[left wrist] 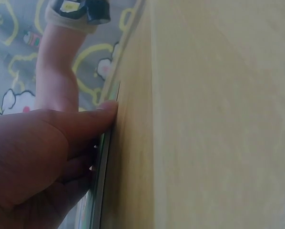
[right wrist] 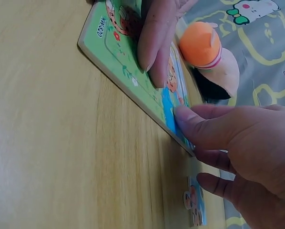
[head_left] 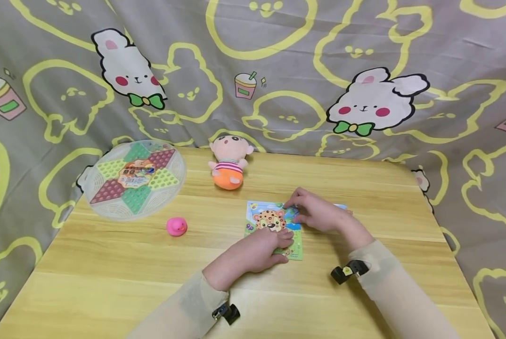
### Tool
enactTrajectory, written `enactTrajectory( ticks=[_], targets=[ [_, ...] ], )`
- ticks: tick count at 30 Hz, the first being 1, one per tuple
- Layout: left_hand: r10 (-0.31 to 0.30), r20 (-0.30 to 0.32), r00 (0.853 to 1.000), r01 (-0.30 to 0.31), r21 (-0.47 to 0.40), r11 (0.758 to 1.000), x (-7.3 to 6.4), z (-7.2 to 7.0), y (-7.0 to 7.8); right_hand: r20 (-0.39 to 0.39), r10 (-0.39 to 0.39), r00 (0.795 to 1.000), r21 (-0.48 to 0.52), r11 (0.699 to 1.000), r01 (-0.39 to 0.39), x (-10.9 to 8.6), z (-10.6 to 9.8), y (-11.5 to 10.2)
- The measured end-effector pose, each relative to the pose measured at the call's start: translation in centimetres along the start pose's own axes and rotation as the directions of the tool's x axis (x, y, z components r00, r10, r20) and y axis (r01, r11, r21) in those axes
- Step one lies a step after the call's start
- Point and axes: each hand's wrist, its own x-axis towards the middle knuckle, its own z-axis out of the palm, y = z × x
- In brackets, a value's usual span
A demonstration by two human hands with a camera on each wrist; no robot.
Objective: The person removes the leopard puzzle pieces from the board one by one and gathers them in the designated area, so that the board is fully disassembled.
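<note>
Two bare hands meet over a thin, square picture board printed with a spotted leopard face on green and blue [head_left: 271,217], which lies on the pale yellow wood-grain surface [head_left: 109,282], a little right of the middle. The left hand [head_left: 260,250] rests across the board's near part, its fingers nearly straight over the picture and its thumb at the near edge; it grips nothing that I can see. At the far right part of the board, the right hand [head_left: 316,212] has its fingers bent, with the thumb touching the blue area; whether a loose part is pinched there I cannot tell, since the hand itself covers the spot. Just beyond it to the right lies a small, flat, blue-and-pink picture piece [right wrist: 196,205], apart from the board. If the left hand eased its weight, a push from the right could well turn or slide so light a board. The right wrist or sleeve, swinging outward, might also knock the small piece away. Well to the left, a bright pink toy duck [head_left: 176,227], a round translucent star-patterned game board [head_left: 135,181] and, farther back, an orange-bottomed plush doll [head_left: 228,162] seem safely out of reach of such a slip.
</note>
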Motion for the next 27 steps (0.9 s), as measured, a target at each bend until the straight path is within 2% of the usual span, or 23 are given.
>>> enactTrajectory(
  ticks=[7,15,27],
  targets=[
    [-0.012,-0.005,1.0,0.012,-0.001,1.0,0.0,0.1,0.0,0.05,-0.016,0.999,0.016,1.0,0.015,0.5,-0.3,0.2],
    [-0.019,-0.001,1.0,0.019,-0.02,1.0,-0.1,0.0,0.1,0.087,-0.057,0.995,-0.015,0.998,0.059,1.2,-0.7,0.6],
    [-0.014,-0.001,1.0,0.014,-0.025,1.0,0.0,0.1,-0.1,0.128,-0.041,0.991,0.021,0.999,0.039,1.9,-0.8,0.2]
  ],
)
